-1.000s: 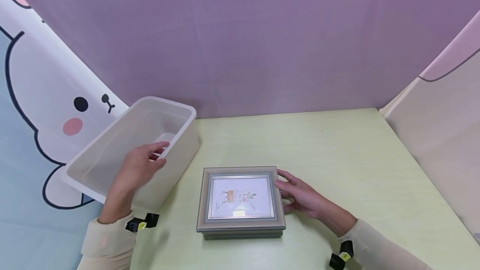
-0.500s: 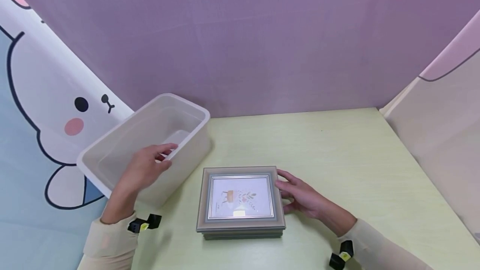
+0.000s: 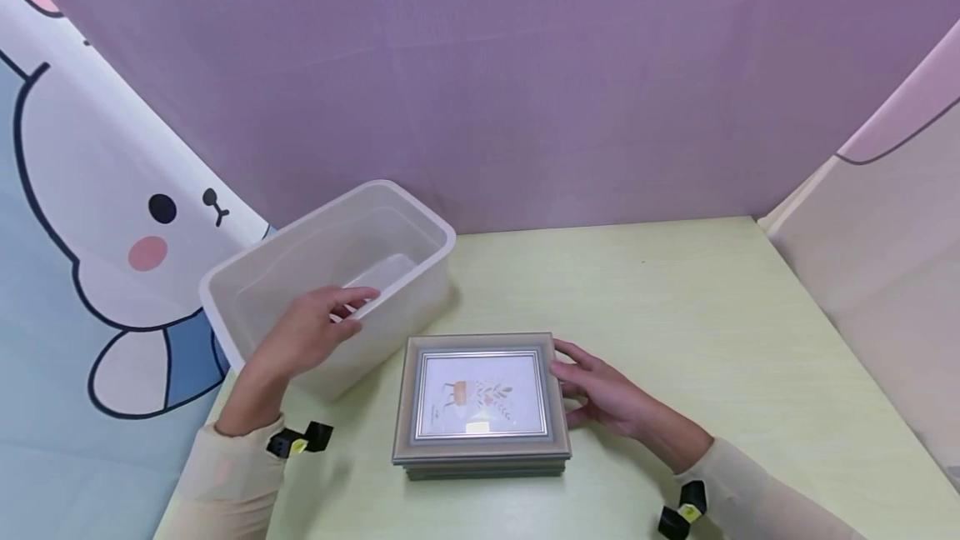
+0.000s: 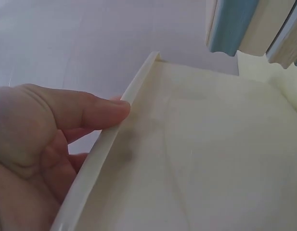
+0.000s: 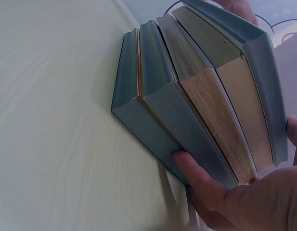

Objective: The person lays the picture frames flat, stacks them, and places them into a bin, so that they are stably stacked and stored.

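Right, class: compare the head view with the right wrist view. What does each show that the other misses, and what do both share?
Only the head view shows the plastic tub, the left hand gripping its rim, and the top frame's picture. Only the right wrist view shows that the stack holds several frames, seen edge-on. Both share the right hand at the stack of frames and the table.

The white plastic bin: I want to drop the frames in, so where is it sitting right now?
In the head view the white plastic bin stands on the green table at back left, beside the stack of picture frames. The left hand holds its near rim.
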The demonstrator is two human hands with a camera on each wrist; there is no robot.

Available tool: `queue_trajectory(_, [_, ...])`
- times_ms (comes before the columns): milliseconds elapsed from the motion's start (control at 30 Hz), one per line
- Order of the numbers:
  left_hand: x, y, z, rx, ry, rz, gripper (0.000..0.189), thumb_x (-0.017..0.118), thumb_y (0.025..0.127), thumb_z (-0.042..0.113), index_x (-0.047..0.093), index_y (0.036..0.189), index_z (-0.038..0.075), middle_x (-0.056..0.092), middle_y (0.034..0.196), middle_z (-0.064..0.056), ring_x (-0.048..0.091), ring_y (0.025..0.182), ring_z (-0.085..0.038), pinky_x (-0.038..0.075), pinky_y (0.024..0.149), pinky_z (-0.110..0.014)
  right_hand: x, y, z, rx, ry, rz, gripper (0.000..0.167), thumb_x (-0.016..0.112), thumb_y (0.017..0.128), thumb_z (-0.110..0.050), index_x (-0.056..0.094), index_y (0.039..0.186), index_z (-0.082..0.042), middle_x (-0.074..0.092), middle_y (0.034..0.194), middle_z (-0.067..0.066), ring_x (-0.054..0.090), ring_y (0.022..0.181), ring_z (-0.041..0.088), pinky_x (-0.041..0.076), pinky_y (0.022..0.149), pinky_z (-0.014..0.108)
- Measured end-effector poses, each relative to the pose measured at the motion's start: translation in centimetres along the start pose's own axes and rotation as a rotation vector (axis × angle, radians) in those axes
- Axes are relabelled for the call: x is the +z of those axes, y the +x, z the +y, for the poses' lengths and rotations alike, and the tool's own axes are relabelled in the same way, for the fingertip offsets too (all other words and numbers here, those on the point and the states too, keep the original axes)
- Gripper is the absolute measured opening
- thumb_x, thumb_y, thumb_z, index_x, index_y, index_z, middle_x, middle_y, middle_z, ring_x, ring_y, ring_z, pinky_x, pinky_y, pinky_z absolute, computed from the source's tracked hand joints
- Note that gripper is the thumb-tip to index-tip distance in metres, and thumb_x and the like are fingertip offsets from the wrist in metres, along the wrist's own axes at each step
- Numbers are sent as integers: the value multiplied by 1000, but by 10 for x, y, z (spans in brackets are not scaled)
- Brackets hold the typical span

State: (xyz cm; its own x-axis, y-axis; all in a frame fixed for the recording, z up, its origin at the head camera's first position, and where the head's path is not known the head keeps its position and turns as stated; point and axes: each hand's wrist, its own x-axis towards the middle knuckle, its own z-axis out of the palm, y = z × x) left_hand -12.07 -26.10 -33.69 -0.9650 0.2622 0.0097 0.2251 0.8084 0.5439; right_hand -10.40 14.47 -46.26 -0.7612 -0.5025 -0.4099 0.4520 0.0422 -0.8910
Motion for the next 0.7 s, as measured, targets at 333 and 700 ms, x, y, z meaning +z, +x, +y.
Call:
queue_trajectory(333, [3, 12, 4, 122, -5, -26, 40, 64, 96, 0, 65, 135, 8, 69, 123, -17, 67, 101, -30, 58, 78, -37, 0, 0, 0, -2, -3, -2, 75, 58, 103, -43, 18, 163, -22, 66, 130, 9, 69, 108, 22, 63, 80, 45])
queue_trajectory(700, [9, 30, 11, 207, -40, -68, 39, 62, 95, -4, 67, 132, 7, 70, 118, -14, 66, 101, -28, 57, 80, -36, 0, 1, 0, -1, -2, -6, 75, 58, 103, -43, 19, 163, -21, 65, 132, 11, 69, 109, 22, 63, 82, 47])
